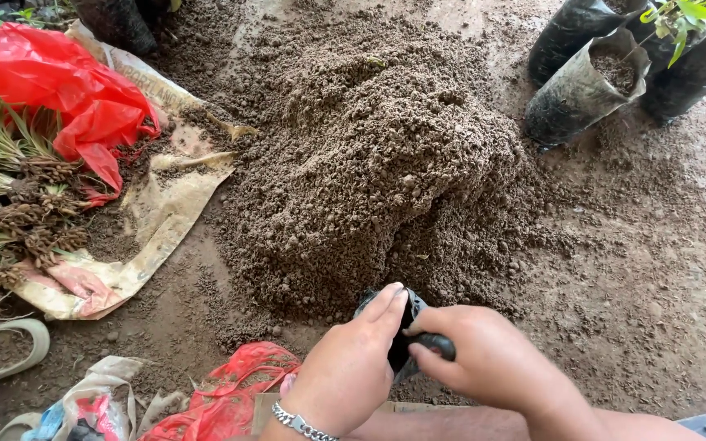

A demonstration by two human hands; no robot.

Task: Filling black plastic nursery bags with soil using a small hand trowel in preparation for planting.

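A small black nursery bag is held pinched open at six o'clock, below the soil heap, left hand clamped on its rim, right hand on the opposite edge; slippage of the thin film is judged likely, collapsing its mouth.

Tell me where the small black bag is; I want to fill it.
In the head view, bottom centre: the black bag is held between the left hand and right hand, at the soil pile's near foot.

Bare dirt ground, daylight
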